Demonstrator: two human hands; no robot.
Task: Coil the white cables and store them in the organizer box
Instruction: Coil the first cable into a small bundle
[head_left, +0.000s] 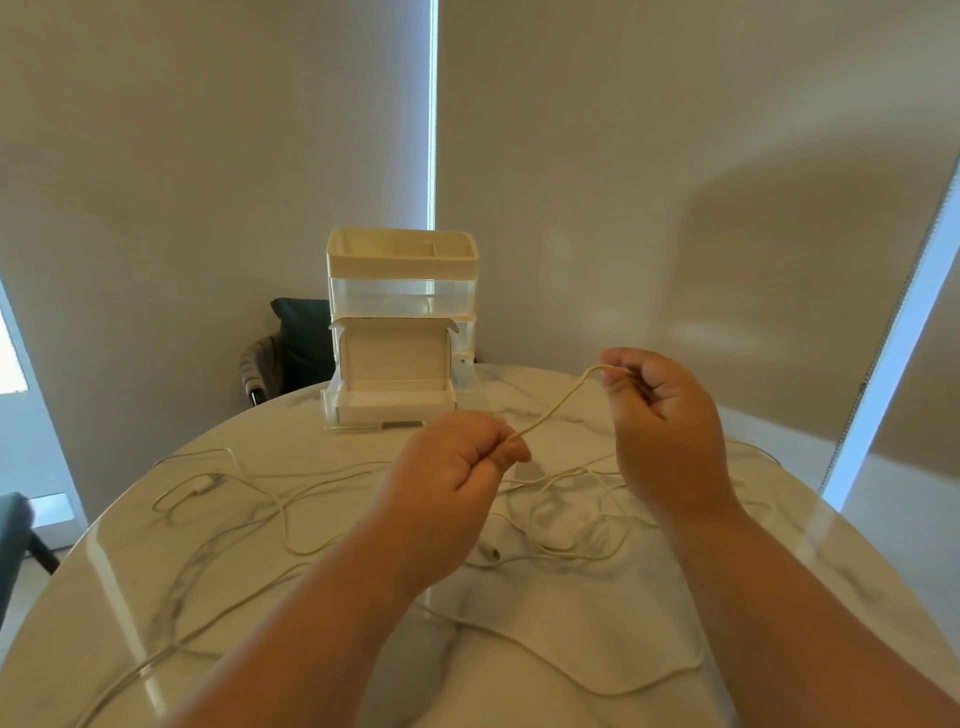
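While left hand (457, 457) grips white cable (556, 406), right hand (660, 415) pinches it.

White cables (280, 514) sprawled uncoiled; organizer box (400, 322) drawer open.

A round, glossy, marble-patterned worktop (104, 582) carries the stacked organizer box (401, 291) at its far edge, with the bottom drawer (389, 405) pulled out toward the viewer. White cables (311, 474) sprawl in loose, crossing loops over most of the surface. A connector (205, 484) lies toward the left, and a small plug (491, 553) near the middle.
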